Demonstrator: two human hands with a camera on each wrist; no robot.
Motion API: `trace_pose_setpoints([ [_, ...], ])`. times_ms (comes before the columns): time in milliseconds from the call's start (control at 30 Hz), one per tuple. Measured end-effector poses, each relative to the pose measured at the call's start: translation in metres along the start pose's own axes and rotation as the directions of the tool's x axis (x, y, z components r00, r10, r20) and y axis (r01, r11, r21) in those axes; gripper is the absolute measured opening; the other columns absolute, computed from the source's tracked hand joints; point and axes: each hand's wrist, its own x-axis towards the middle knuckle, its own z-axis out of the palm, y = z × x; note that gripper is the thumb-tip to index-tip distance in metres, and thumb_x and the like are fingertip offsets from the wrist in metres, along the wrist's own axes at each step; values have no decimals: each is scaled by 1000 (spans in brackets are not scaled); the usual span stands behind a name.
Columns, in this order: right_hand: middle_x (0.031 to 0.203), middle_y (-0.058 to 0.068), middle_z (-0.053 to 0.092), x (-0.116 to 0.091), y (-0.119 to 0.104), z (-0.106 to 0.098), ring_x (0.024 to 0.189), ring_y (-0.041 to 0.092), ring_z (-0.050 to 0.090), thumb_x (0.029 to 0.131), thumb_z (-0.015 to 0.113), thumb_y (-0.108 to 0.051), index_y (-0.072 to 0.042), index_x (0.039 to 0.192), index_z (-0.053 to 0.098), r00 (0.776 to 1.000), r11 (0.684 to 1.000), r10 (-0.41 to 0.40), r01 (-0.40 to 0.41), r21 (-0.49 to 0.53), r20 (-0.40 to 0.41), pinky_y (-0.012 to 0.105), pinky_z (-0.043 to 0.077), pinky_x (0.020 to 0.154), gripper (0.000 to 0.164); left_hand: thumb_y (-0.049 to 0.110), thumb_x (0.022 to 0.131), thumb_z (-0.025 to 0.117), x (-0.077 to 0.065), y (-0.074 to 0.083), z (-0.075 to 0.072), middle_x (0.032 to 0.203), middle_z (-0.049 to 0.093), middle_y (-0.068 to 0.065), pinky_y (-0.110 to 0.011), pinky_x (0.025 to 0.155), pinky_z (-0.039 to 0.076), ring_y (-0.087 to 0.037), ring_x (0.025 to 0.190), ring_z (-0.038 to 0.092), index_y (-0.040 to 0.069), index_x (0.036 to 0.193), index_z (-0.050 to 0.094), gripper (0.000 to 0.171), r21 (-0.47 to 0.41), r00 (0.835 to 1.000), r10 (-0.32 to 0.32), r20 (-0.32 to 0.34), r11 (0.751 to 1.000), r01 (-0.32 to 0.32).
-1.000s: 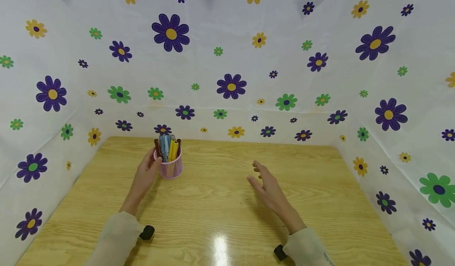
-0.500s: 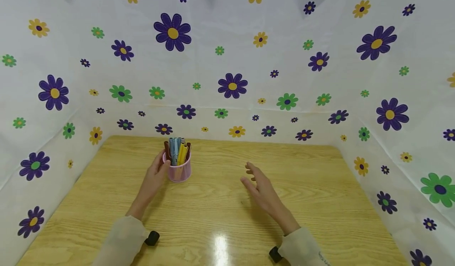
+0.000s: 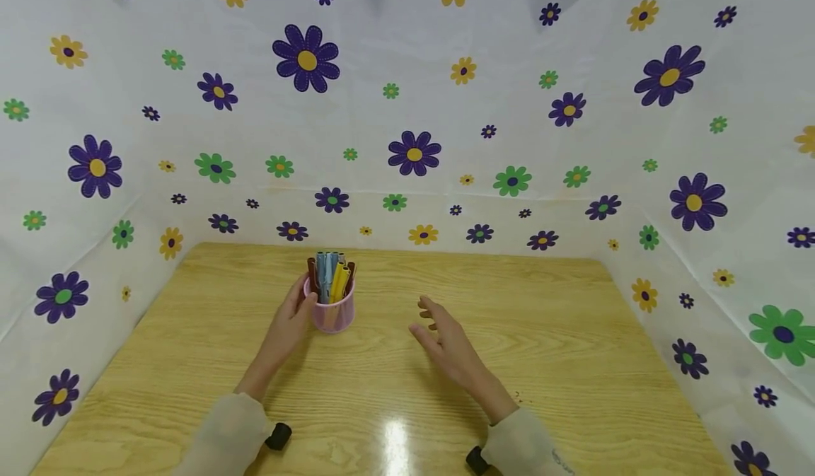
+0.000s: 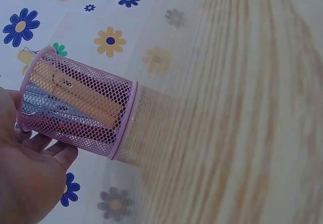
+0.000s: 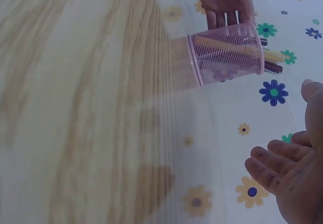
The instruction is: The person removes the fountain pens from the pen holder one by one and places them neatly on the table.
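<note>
A pink mesh pen holder [image 3: 334, 316] stands upright on the wooden table, left of centre in the head view. Several pens with blue, yellow and dark brown barrels [image 3: 331, 278] poke out of its top. My left hand [image 3: 293, 322] holds the holder from its left side, thumb near the rim and fingers around the far side. In the left wrist view the mesh wall [image 4: 75, 103] shows the pens through it. My right hand [image 3: 450, 346] hovers over the table to the right, apart from the holder, fingers relaxed and holding nothing.
The wooden table [image 3: 541, 320] is enclosed at the back and sides by white cloth [image 3: 363, 122] printed with purple, yellow and green flowers. A black wrist device [image 3: 279, 436] sits at the left sleeve, and a matching device [image 3: 477, 460] at the right one.
My left hand has moved the pen holder to the right and slightly nearer along the table. My right hand has drifted left toward it.
</note>
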Motion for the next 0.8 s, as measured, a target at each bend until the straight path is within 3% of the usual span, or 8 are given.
trace_pose_setpoints([
  [367, 151, 20, 50, 2, -6, 9, 130, 34, 56, 109, 54, -37, 0, 157, 37, 1000, 1000, 2, -2, 3, 12, 54, 56, 97, 63, 26, 114, 40, -3, 4, 17, 168, 17, -23, -50, 125, 20, -41, 154, 20, 3, 165, 16, 60, -54, 997, 71, 42, 996, -68],
  [800, 145, 20, 56, 5, -10, 14, 126, 33, 59, 108, 58, -29, 3, 154, 41, 1000, 1000, -20, 20, 22, -24, 52, 55, 100, 59, 23, 113, 44, -17, 11, 44, 168, 19, -25, -47, 123, 22, -42, 153, 21, 0, 163, 19, 60, -73, 993, 96, 75, 993, -90],
])
